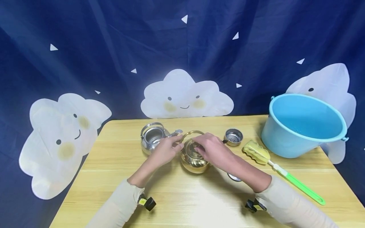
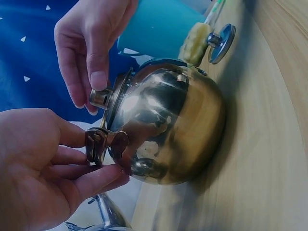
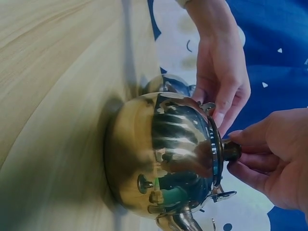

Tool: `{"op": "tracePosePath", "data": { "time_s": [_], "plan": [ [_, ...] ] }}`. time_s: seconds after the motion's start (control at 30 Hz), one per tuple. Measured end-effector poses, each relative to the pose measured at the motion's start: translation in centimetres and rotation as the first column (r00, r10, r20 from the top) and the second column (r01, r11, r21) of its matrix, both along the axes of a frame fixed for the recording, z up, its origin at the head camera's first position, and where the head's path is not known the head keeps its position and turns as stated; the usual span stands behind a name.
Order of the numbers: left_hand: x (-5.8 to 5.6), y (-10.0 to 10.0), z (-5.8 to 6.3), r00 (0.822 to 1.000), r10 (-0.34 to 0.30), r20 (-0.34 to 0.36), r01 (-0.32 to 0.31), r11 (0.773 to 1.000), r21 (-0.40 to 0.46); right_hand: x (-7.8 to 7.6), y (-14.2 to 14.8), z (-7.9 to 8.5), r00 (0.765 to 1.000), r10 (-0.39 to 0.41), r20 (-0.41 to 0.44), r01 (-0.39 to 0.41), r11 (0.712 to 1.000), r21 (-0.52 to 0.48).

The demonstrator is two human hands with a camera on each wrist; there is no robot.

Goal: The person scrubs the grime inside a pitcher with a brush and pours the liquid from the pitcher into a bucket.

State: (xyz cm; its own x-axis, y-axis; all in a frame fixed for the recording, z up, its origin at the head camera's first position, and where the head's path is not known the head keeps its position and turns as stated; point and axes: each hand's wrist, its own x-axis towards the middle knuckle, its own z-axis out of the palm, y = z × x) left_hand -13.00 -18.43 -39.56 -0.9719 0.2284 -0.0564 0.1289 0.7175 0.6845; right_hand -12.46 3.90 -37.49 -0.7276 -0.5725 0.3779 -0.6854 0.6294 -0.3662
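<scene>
A shiny gold teapot (image 1: 194,164) stands upright on the wooden table, its hoop handle (image 1: 193,131) raised at the far side. My right hand (image 1: 214,148) pinches the lid knob (image 3: 232,150) between thumb and fingers. The lid (image 2: 119,98) sits at the teapot's mouth. On the left side, my left hand (image 1: 166,150) holds the handle's hinge bracket (image 2: 96,144) with its fingers. Just beyond that hand is a silver teapot (image 1: 146,146) with its mouth uncovered. Its spout points toward the gold one.
Right of the teapot lie a small perforated strainer (image 1: 233,138) and a metal lid (image 2: 222,44), partly hidden by my right forearm in the head view. A sponge brush (image 1: 256,152) with a green handle lies beside a large blue bucket (image 1: 280,141). A dark cloud-print curtain (image 1: 185,38) hangs behind.
</scene>
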Motion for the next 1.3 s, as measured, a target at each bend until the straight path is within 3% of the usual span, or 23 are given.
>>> {"op": "tracePosePath", "data": {
  "time_s": [0.6,0.7,0.83,1.0,1.13,1.3],
  "plan": [
    [0.3,0.2,0.2,1.0,0.002,-0.005,-0.002,1.0,-0.003,0.0,-0.1,-0.4,0.997,0.041,-0.068,-0.043,0.999,-0.032],
    [0.3,0.4,0.3,1.0,-0.009,-0.009,0.009,1.0,-0.03,0.1,0.0,-0.4,0.995,0.041,-0.086,-0.043,0.999,-0.028],
    [0.3,0.6,0.2,0.995,-0.053,-0.086,0.04,0.988,-0.152,0.1,0.1,-0.3,0.994,0.038,-0.104,-0.041,0.999,-0.034],
    [0.5,0.8,-0.1,0.966,-0.14,-0.217,0.073,0.955,-0.288,0.2,0.2,-0.1,0.993,0.023,-0.113,-0.029,0.998,-0.056],
    [0.7,1.0,-0.2,0.935,-0.184,-0.302,0.06,0.924,-0.377,0.2,0.3,0.1,0.992,0.015,-0.125,-0.023,0.998,-0.062],
    [0.9,1.0,-0.5,0.877,-0.246,-0.413,0.025,0.881,-0.472,0.4,0.5,0.4,0.989,0.001,-0.148,-0.013,0.997,-0.079]
  ]
}}
